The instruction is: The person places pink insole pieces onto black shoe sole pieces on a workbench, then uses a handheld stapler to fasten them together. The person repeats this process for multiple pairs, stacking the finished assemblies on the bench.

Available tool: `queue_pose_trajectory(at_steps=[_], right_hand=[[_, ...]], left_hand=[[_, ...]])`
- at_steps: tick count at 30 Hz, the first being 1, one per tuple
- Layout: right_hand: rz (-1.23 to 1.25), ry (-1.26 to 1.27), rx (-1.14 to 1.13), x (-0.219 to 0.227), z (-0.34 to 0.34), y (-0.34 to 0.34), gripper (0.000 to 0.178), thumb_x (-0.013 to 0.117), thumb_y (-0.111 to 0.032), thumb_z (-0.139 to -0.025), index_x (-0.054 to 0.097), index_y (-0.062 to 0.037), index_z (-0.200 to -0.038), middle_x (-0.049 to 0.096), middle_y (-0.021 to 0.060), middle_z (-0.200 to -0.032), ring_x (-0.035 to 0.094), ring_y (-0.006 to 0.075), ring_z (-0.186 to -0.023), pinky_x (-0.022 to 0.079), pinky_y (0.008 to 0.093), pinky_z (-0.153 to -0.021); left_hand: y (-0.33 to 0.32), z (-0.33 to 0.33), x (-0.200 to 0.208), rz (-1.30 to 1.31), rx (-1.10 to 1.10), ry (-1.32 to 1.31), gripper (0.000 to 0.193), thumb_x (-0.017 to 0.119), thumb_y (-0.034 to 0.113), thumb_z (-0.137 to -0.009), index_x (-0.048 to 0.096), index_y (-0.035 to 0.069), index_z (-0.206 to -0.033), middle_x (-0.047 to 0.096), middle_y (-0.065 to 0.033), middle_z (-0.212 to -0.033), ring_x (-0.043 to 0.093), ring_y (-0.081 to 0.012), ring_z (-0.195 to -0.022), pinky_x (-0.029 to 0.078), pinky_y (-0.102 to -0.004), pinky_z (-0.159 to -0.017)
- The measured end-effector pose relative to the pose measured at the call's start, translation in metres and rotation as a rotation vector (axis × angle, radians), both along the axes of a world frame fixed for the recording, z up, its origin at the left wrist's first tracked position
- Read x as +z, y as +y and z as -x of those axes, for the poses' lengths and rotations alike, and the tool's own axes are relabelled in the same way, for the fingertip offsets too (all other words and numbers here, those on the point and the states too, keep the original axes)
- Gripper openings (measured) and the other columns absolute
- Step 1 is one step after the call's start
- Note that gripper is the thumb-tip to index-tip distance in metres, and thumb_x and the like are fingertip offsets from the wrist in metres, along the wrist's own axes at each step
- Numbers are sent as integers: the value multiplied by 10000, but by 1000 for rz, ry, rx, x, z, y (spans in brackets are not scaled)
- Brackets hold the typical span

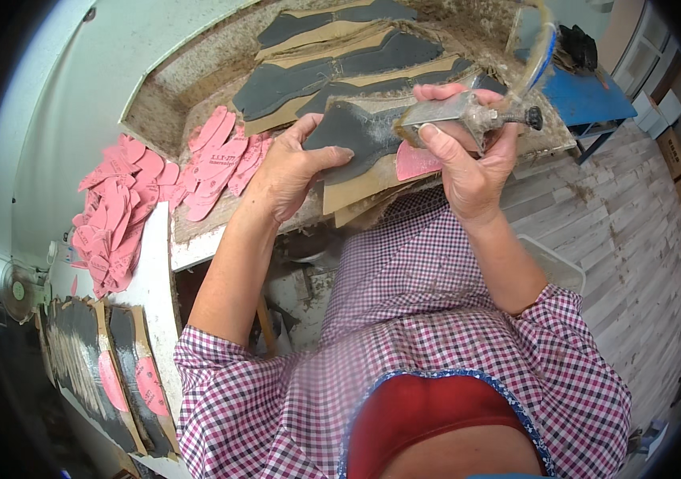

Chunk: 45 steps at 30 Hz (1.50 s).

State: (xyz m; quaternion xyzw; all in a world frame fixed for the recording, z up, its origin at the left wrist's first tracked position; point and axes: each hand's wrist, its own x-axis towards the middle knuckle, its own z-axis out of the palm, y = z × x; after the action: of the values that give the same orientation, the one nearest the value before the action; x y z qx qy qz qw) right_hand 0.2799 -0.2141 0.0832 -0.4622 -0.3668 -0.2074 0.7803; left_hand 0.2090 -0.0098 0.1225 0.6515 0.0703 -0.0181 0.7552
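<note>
My left hand (288, 168) grips the left end of a dark grey shaped sheet (360, 134) with tan backing, thumb on top and fingers mostly hidden. A whitish wet-looking patch marks the sheet's middle. In my right hand (472, 164) is a metal spray gun (444, 113) with a black knob, fingers wrapped round its body. Its tip is over the sheet's right part. Just below the gun a pink insert piece (418, 162) shows; whether my right fingers also touch it I cannot tell. Under the held sheet lie more tan edges.
Several grey sheets (340, 68) lie across the far side of the fibre-covered booth (157, 120). Loose pink pieces (121, 207) are heaped at the left. Grey sheets with pink pieces (89, 359) rest lower left. A hose (544, 56) rises from the gun. A blue table (592, 100) stands right.
</note>
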Motion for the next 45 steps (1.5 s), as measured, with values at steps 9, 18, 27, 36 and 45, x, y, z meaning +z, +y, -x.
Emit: queue_pose_trajectory(at_steps=[9, 18, 27, 36, 45], right_hand=[[-67, 59, -252, -6, -37, -80, 428, 642, 117, -825, 448, -45, -1171, 612, 193, -1148, 619, 310, -1104, 512, 492, -991], [-170, -123, -162, 28, -18, -104, 347, 565, 124, -865, 526, -49, -1163, 607, 227, -1182, 580, 371, -1166, 425, 668, -1036], [-169, -74, -46, 30, 4, -115, 466, 596, 118, -821, 489, -55, -1239, 603, 235, -1159, 609, 370, -1121, 453, 641, -1012], [-90, 121, 156, 14, 19, -46, 482, 685, 79, -786, 471, -65, -1194, 638, 179, -1103, 642, 303, -1073, 543, 433, -927], [5, 113, -226, 7, -44, -96, 387, 718, 48, -808, 489, -24, -1112, 647, 142, -1124, 658, 227, -1026, 542, 353, -912]], left_hand=[[-7, -6, -8, -125, 37, 21, 565, 695, 5, -850, 486, -29, -1373, 639, -79, -1198, 636, -145, -997, 501, -281, -937], [-19, -33, 75, -792, 170, -711, 343, 670, 74, -883, 660, 41, -1224, 697, -33, -1066, 635, -109, -937, 506, -265, -860], [-21, -6, 27, -1772, -135, -1113, 328, 655, -1, -707, 707, 93, -1017, 668, -107, -1091, 650, -289, -1009, 546, -372, -831], [-19, 5, -2, -1672, -69, -1066, 219, 648, -7, -687, 601, 52, -893, 576, -77, -871, 574, -265, -813, 467, -366, -703], [-16, 5, -13, -1663, -83, -1121, 215, 654, 0, -672, 598, 52, -873, 560, -66, -834, 547, -242, -753, 445, -349, -661]])
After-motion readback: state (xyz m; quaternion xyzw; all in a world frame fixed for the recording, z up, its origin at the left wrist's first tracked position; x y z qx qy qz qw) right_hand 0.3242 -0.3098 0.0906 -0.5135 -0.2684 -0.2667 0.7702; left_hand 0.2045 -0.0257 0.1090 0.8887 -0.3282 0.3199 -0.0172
